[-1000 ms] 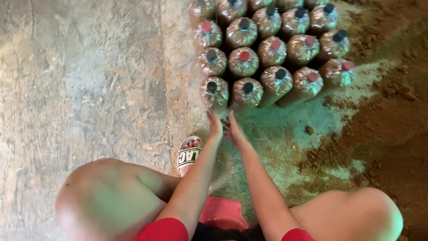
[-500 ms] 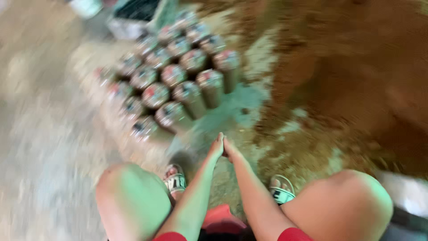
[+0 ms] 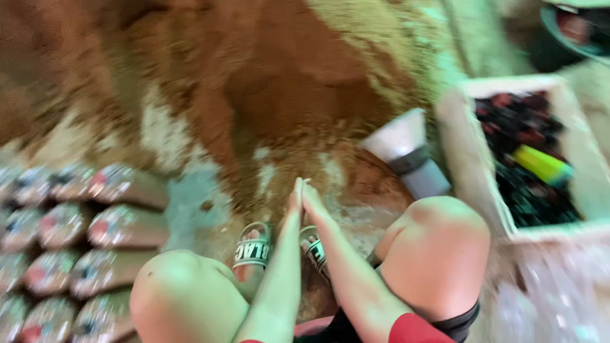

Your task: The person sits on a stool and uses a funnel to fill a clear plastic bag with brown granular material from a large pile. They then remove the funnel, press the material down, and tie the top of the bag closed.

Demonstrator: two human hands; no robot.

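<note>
My left hand (image 3: 295, 195) and my right hand (image 3: 312, 198) are pressed together, palm against palm, fingers straight and pointing away from me. They hold nothing. They hover between my bare knees, above my two sandalled feet (image 3: 253, 246). Just beyond the fingertips lies a heap of reddish-brown soil (image 3: 279, 82). Rows of filled, lying bags with round capped ends (image 3: 95, 228) are stacked at the lower left.
A white funnel-shaped scoop (image 3: 406, 149) rests on the soil to the right of my hands. A white box (image 3: 467, 159) at the right holds dark pieces and a yellow-green object (image 3: 542, 164). Clear plastic bags (image 3: 546, 292) lie at the lower right.
The view has swung to the right: the stacked bags moved from ahead to the lower left, and the soil heap, scoop and white box came into view. My hands stay pressed together.
</note>
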